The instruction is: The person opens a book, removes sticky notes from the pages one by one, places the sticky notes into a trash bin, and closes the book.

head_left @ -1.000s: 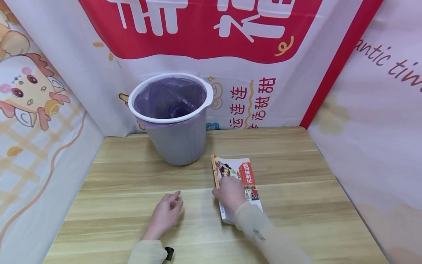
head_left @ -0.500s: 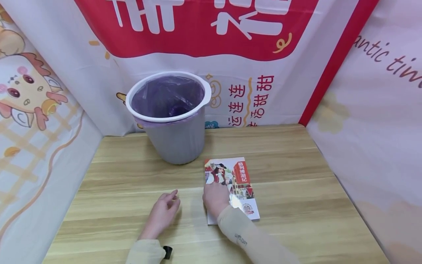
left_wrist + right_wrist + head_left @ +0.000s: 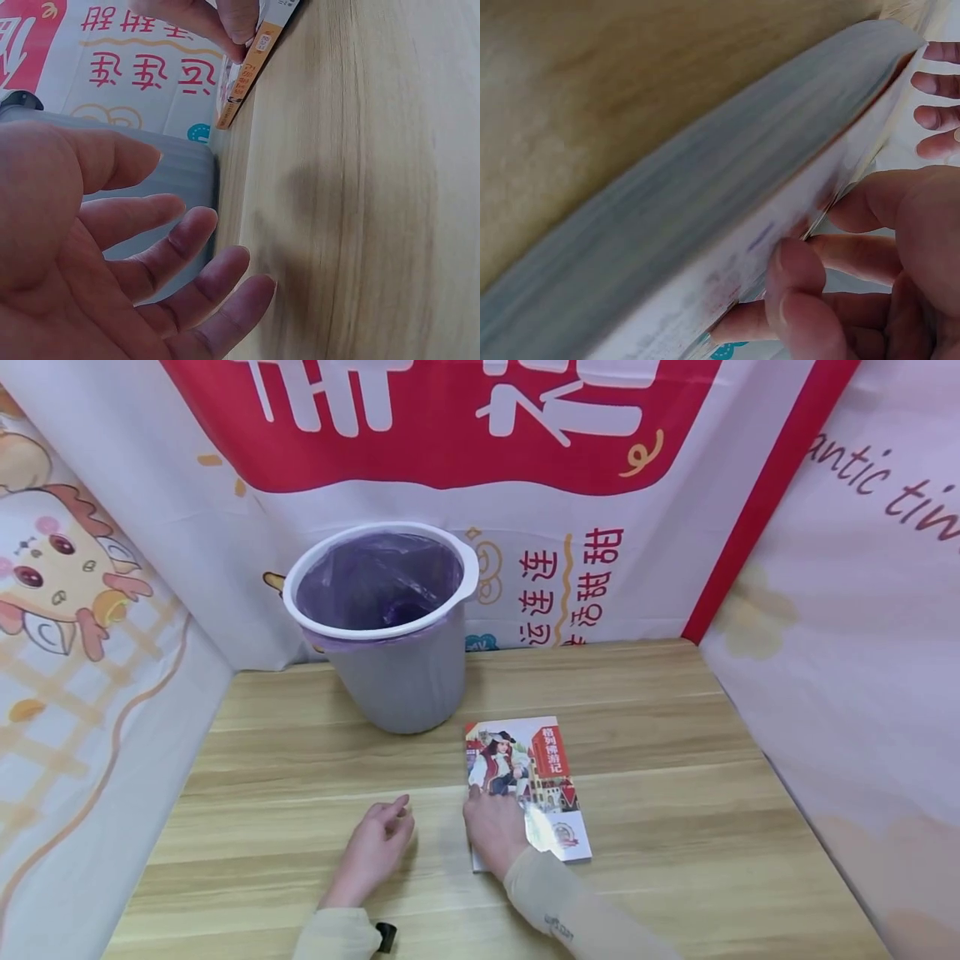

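Observation:
A paperback book (image 3: pixel 551 789) with a colourful illustrated cover and an orange spine (image 3: pixel 251 67) lies flat on the wooden table. My right hand (image 3: pixel 495 827) is over its lower left part, fingertips at the cover beside the spine. From the right wrist view, the loosely bent right fingers (image 3: pixel 799 274) are close against the cover, and the thick page block (image 3: pixel 705 172) faces the camera. My left hand (image 3: pixel 378 843) is left of the book, holding nothing. Its spread, slightly bent fingers (image 3: pixel 202 270) show in the left wrist view.
A grey bin (image 3: pixel 405 685) with a white rim and purple liner stands at the back, left of the book. Printed cloth (image 3: pixel 637 568) hangs behind the wooden table (image 3: pixel 660 827) and along both sides. A dark band (image 3: pixel 386 937) is at my left wrist.
The book was tilted with its spine side raised in my right hand; it now lies flat. The right hand shifted left, then slightly toward me. My left hand stayed nearly still.

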The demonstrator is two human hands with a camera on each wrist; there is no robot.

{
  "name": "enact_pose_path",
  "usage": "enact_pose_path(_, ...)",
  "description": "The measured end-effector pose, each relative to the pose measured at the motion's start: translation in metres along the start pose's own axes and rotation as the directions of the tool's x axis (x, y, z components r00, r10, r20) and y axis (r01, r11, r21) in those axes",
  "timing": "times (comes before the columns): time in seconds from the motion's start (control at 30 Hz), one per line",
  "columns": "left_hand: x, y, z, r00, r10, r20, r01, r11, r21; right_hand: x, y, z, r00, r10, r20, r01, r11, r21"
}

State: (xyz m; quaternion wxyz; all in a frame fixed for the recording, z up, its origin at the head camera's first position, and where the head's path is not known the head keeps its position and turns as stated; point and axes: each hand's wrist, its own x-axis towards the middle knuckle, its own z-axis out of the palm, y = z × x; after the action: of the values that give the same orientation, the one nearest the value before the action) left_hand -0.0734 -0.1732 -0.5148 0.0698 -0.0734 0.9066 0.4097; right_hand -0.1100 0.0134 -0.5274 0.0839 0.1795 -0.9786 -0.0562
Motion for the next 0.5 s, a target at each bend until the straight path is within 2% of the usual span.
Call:
enact_pose_path(0.27,-0.004,-0.001,0.003,1.000,0.022,-0.018,-0.022,1.000,-0.007,-0.008,0.001,-0.005,1.000,0.015,-0.010,-0.015,1.000,0.004)
enact_pose_path(0.5,-0.003,0.000,0.003,0.999,0.037,-0.025,-0.036,0.999,0.009,-0.020,0.003,-0.009,0.997,0.078,0.023,-0.080,0.995,0.057)
